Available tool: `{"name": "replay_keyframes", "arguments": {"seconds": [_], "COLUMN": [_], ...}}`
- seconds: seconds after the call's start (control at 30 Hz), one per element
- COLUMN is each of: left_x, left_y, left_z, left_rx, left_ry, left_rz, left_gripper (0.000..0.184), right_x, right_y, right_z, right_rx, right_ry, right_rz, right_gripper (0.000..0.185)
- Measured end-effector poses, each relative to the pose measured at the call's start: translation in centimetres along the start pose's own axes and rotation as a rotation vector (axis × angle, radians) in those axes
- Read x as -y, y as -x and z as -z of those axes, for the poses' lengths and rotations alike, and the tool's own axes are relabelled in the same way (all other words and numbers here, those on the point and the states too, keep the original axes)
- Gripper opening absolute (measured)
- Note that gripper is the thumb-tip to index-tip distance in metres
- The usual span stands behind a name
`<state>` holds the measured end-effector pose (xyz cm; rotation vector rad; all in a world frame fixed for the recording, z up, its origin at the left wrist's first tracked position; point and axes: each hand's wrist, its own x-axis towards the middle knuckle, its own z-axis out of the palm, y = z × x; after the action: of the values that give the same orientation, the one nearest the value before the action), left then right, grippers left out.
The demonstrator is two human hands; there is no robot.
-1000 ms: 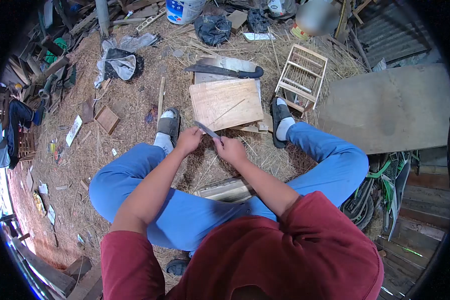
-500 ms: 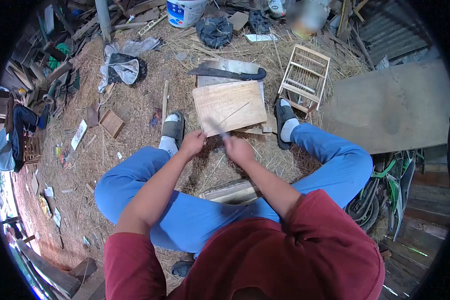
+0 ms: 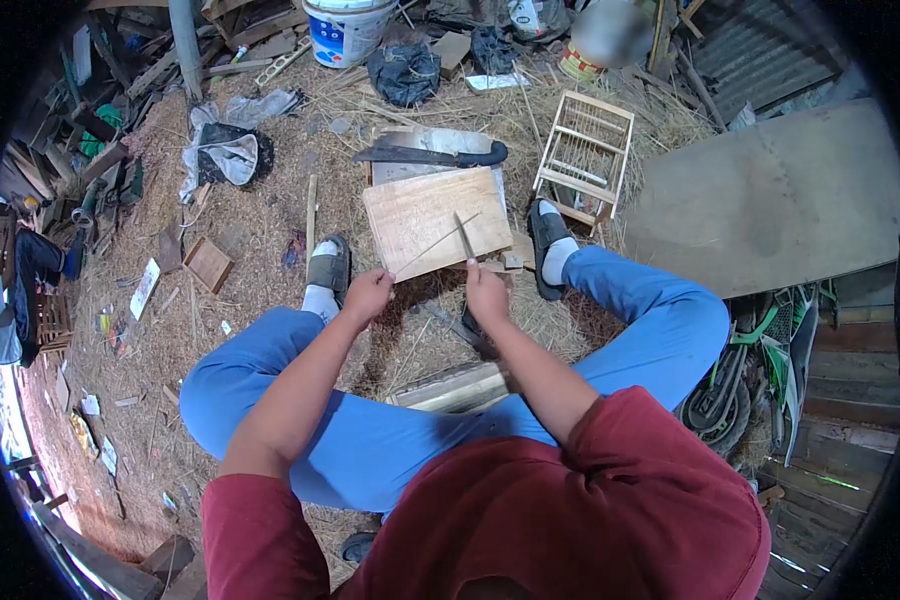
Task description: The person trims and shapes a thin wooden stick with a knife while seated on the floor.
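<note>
My left hand is closed on the near end of a thin wooden stick, which slants away to the right over a wooden board. In my right hand is a knife, its blade pointing away from me above the board. The blade crosses or lies very near the far part of the stick; whether they touch I cannot tell. Beyond the board lies a large machete-like blade with a curved dark handle. A small wooden slatted frame with thin bars stands beyond my right foot.
My sandalled feet flank the board on a straw-littered floor. A shallow wooden box lies left, and a large flat panel right. A motorbike stands beside my right knee. At the back are a white bucket and black bags.
The knife has swung from near my left hand out to the right, and its blade is no longer blurred. My left hand still holds the stick. The whole view has shifted slightly.
</note>
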<state>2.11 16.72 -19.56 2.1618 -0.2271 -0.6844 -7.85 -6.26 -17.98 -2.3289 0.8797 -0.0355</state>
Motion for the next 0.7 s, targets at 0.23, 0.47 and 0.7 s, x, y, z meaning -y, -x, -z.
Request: {"name": "replay_keyframes", "arguments": {"seconds": [0.23,0.47,0.7], "left_x": [0.0,-0.8,-0.4], "left_y": [0.3,0.5,0.5], "left_z": [-0.1,0.1,-0.4], "left_rx": [-0.025,-0.051,-0.103], "left_ry": [-0.012,-0.075,-0.156], "left_rz": [-0.004,-0.055,-0.106], "left_gripper": [0.036,0.036,0.033], "right_x": [2.1,2.2,1.4], "right_y": [3.5,2.8,1.5], "right_z": [-1.4,-2.3,-1.2], "right_rx": [0.363,0.314,0.291], "right_ry": [0.189,0.072,0.14], "right_rz": [0.365,0.246,0.264], "right_gripper": [0.061,0.057,0.059]}}
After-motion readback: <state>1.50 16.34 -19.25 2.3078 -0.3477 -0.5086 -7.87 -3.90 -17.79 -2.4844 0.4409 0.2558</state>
